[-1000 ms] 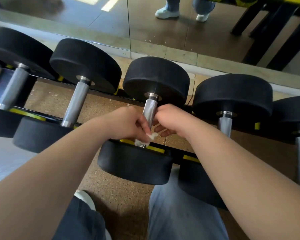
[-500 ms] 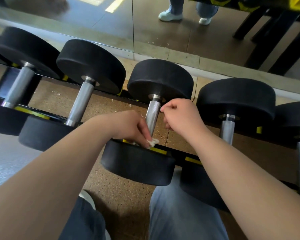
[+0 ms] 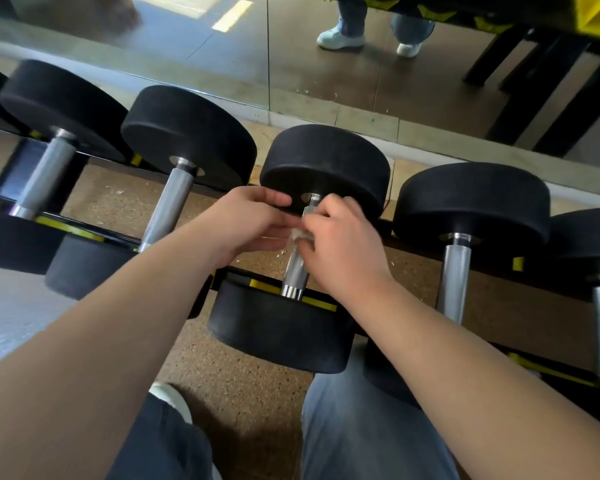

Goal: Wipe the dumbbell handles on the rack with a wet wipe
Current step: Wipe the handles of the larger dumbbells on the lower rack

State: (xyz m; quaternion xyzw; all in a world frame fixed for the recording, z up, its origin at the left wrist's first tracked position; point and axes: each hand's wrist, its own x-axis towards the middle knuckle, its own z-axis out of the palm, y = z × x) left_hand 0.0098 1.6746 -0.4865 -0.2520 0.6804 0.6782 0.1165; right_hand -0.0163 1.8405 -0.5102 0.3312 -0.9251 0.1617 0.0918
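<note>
Several black dumbbells with silver knurled handles lie on a black and yellow rack [image 3: 319,303]. Both hands meet at the upper part of the middle dumbbell's handle [image 3: 296,270]. A small white wet wipe [image 3: 300,234] sits crumpled against that handle between the hands. My left hand [image 3: 253,223] reaches in from the left and pinches the wipe with thumb and fingertips. My right hand [image 3: 340,244] curls its fingers over the handle and the wipe from the right. The handle's lower half is bare and in full view.
More dumbbells lie to either side, with handles on the left [image 3: 168,206] and on the right [image 3: 456,282]. A floor mirror [image 3: 187,46] behind the rack reflects a person's legs and white shoes [image 3: 340,38]. My knees and a shoe show below, over speckled brown flooring.
My left hand slid the wipe from the handle's lower end up to its upper part. My right hand stayed near the top and closed over the wipe.
</note>
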